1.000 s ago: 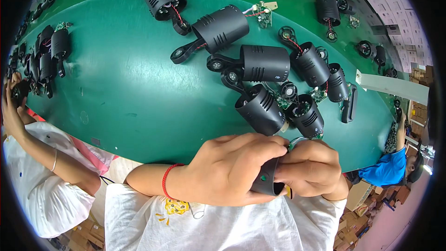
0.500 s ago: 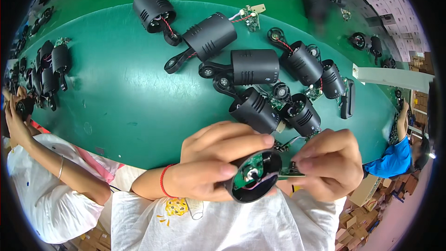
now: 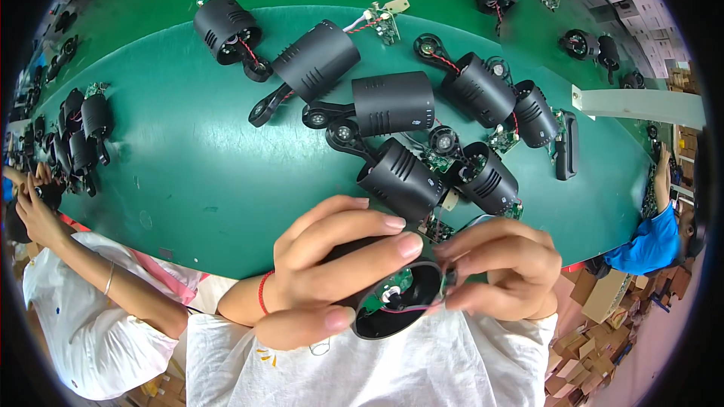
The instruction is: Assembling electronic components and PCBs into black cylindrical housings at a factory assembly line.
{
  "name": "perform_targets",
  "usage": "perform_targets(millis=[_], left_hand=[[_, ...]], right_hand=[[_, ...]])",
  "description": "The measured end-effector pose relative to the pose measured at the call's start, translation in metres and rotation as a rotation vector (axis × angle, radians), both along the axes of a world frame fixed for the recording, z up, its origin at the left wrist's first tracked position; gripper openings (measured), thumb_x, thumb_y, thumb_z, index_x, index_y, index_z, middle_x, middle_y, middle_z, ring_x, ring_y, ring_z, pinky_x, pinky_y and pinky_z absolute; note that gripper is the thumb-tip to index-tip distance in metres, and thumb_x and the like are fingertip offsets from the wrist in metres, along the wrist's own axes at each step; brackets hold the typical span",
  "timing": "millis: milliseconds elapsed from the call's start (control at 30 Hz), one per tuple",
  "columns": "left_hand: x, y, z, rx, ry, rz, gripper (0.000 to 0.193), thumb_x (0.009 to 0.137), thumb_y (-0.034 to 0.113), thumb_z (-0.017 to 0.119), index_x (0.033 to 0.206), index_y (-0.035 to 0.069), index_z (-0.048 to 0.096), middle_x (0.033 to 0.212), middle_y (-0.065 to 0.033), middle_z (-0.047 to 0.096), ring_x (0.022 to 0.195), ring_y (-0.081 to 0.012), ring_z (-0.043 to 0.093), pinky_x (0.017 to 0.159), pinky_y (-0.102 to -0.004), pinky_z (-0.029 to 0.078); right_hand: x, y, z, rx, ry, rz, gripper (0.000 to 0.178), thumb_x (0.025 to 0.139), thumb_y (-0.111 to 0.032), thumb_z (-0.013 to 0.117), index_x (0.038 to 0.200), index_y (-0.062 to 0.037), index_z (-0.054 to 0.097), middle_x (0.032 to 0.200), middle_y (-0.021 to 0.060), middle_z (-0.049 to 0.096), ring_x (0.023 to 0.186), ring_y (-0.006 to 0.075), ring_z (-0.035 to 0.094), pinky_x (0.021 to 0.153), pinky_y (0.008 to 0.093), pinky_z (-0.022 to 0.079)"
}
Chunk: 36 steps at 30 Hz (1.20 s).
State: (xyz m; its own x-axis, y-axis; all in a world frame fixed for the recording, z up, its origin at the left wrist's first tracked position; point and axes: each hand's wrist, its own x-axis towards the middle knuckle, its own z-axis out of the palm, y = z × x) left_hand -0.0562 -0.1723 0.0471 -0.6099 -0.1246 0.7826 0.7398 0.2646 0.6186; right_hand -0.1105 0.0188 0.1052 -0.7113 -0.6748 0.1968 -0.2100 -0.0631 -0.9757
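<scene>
My left hand (image 3: 335, 267) is wrapped round a black cylindrical housing (image 3: 388, 327), its open end tilted up toward me. Inside it a green circuit board (image 3: 396, 283) with a white connector shows, and a thin pink wire (image 3: 415, 307) runs toward the rim. At the right side of that rim my right hand (image 3: 501, 267) pinches a small circuit board (image 3: 450, 279), mostly covered by the fingers. Just beyond my hands lie similar black housings (image 3: 402, 179) with round-ended arms, loose boards and red twisted wires.
A green table (image 3: 188, 181) carries more housings (image 3: 79, 132) in a pile at left and others at the far side. A white bar (image 3: 641, 108) juts in from the right. Co-workers sit at the left, in a white shirt (image 3: 83, 324), and at the right, in a blue sleeve (image 3: 645, 247).
My right hand has moved left, bringing the small board against the housing's rim. My left hand and the housing have shifted slightly left. The table's things appear shifted left with the view.
</scene>
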Motion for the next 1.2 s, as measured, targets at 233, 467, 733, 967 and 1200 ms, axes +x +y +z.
perform_targets(millis=[233,467,733,967,1200], left_hand=[[0.0,0.001,0.001,-0.042,0.022,0.048,0.063,0.074,0.014,0.077,0.112,0.012,0.028,0.101,-0.0212,0.066,0.079,-0.0378,0.065,0.062,-0.0462,0.054],[-0.005,0.001,-0.001,-0.087,-0.022,-0.009,0.049,0.079,0.02,0.073,0.106,0.009,0.033,0.104,-0.0237,0.065,0.078,-0.0369,0.065,0.061,-0.0415,0.053],[0.002,-0.005,0.009,-0.233,-0.27,-0.175,0.068,0.076,0.03,0.077,0.126,0.006,0.037,0.105,-0.028,0.063,0.075,-0.0322,0.065,0.06,-0.0348,0.053],[0.002,0.0,0.008,-0.244,-0.223,-0.092,0.064,0.077,0.03,0.076,0.122,0.004,0.038,0.1,-0.0282,0.064,0.07,-0.03,0.066,0.055,-0.0327,0.052],[0.002,0.002,0.009,-0.206,-0.217,-0.089,0.057,0.08,0.027,0.073,0.119,0.003,0.041,0.095,-0.0286,0.065,0.067,-0.031,0.065,0.053,-0.0335,0.052]], right_hand=[[0.012,-0.003,-0.01,-0.139,-0.549,-0.049,0.024,0.078,0.007,0.069,0.102,0.0052,0.067,0.098,0.0102,0.056,0.083,0.0144,0.061,0.07,0.0251,0.051],[0.019,-0.002,-0.014,-0.063,0.14,-0.192,0.025,0.074,0.001,0.074,0.099,0.0007,0.07,0.096,0.0086,0.055,0.071,0.0157,0.053,0.064,0.0255,0.043],[-0.004,-0.013,0.011,0.224,0.917,0.016,0.021,0.063,-0.007,0.071,0.082,0.001,0.068,0.084,0.0087,0.055,0.063,0.0164,0.054,0.041,0.0233,0.04],[-0.002,-0.021,-0.001,0.159,0.773,0.033,0.027,0.06,-0.006,0.067,0.085,0.0034,0.065,0.083,0.0108,0.055,0.057,0.0175,0.053,0.041,0.0255,0.044],[-0.002,-0.026,-0.012,0.012,0.637,0.036,0.026,0.06,-0.006,0.067,0.085,0.0014,0.067,0.083,0.0092,0.057,0.063,0.0183,0.054,0.049,0.0269,0.045]])
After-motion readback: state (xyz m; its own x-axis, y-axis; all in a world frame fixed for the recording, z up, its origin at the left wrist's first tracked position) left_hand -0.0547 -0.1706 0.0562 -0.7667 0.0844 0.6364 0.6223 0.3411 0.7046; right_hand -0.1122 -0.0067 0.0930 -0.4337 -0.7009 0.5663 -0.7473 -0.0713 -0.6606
